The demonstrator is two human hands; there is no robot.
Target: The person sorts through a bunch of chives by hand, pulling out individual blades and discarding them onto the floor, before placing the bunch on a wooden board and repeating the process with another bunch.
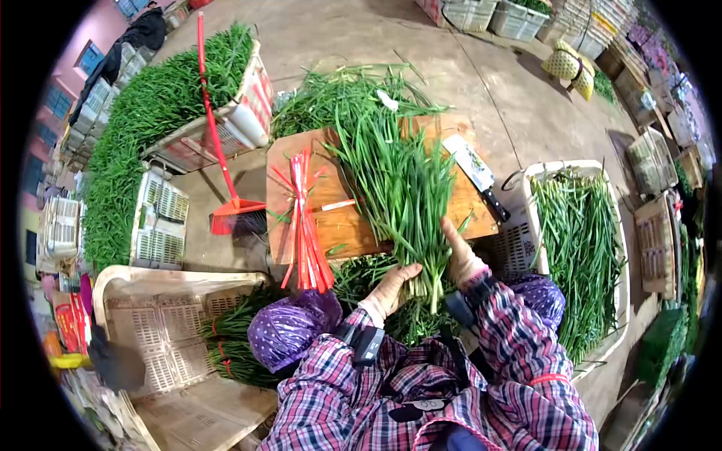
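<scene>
A large bunch of green garlic chives [402, 192] lies over a wooden board, its pale cut ends toward my body. My left hand [392, 289] is closed round the stem ends from the left, its thumb on top. On the right side of the bunch, my right hand [460, 254] grips the stalks with its thumb pointing up along them; its other fingers are hidden. Red and white tie strips [303, 225] hang in a bundle at the board's left. A cleaver [475, 174] with a black handle rests at the board's right edge.
The wooden board [289, 161] is in front of me. A crate [613, 248] full of chives stands right; another crate [162, 331] on the left holds tied bunches [241, 349]. Behind are a red broom [214, 128], a heaped crate [259, 98] and loose chives [308, 105].
</scene>
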